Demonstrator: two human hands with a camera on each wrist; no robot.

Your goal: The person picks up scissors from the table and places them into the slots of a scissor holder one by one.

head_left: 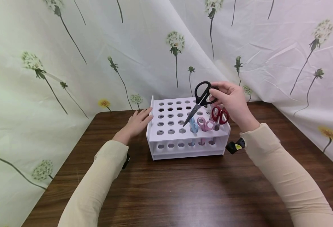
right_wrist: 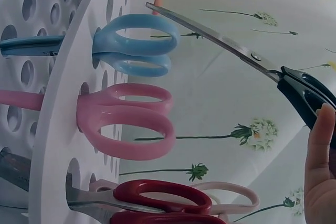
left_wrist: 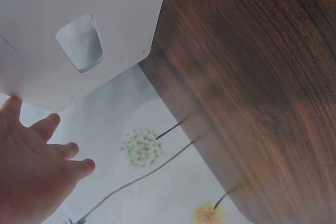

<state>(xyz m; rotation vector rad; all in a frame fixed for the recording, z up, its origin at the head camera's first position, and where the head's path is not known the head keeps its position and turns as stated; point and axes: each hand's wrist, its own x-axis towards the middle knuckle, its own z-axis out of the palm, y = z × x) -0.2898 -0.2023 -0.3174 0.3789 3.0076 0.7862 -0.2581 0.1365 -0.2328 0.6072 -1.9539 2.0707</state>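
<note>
My right hand (head_left: 233, 102) pinches a pair of black-handled scissors (head_left: 202, 101) by the handle, above the right part of a white rack (head_left: 166, 137) full of round holes. The blades look closed, slanting down to the left over the top plate. Along the front row stand blue scissors (right_wrist: 134, 59), pink scissors (right_wrist: 126, 142) and red scissors (right_wrist: 168, 217), handles up, blades through the holes. Behind the red pair shows a pale pink handle (right_wrist: 256, 201). At the rack's left side panel (left_wrist: 126, 30), my left hand (head_left: 136, 124) rests its fingertips near the upper edge, fingers extended.
The rack stands on a dark wooden table (head_left: 166, 189), near its back edge. A white cloth with dandelion prints (head_left: 155, 56) hangs close behind and to both sides. Many rack holes hold nothing, mostly at the left and middle.
</note>
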